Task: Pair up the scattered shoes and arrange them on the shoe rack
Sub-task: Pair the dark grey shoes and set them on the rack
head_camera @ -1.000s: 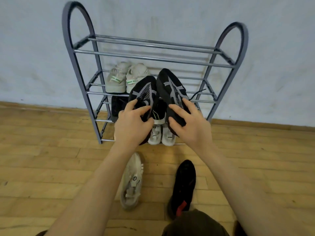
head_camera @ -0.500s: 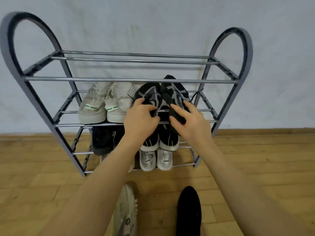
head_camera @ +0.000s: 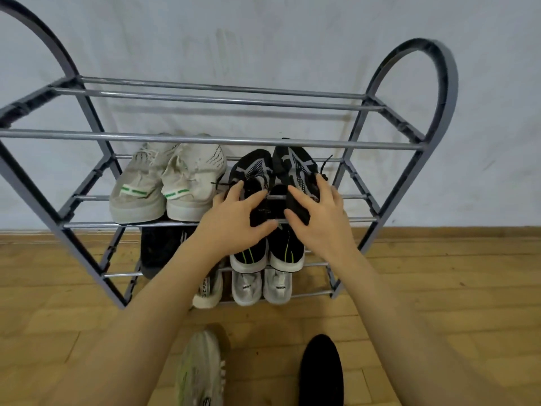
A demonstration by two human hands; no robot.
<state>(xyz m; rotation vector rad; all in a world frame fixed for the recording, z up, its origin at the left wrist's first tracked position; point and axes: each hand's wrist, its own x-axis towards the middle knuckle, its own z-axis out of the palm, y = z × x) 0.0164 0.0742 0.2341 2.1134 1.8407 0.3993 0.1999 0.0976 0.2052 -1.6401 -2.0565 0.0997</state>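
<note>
Two black-and-grey knit sneakers (head_camera: 275, 177) sit on the grey metal tube rack (head_camera: 205, 139), at three o'clock of white sneakers (head_camera: 168, 183); I see left hand (head_camera: 234, 218) and right hand (head_camera: 319, 215) each gripping one heel.

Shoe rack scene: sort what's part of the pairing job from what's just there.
Job:
- grey metal shoe rack
- black-and-grey knit sneakers, under left hand and right hand
- white sneaker on floor
- black shoe on floor

Just there:
- wooden floor
- white wall
</note>
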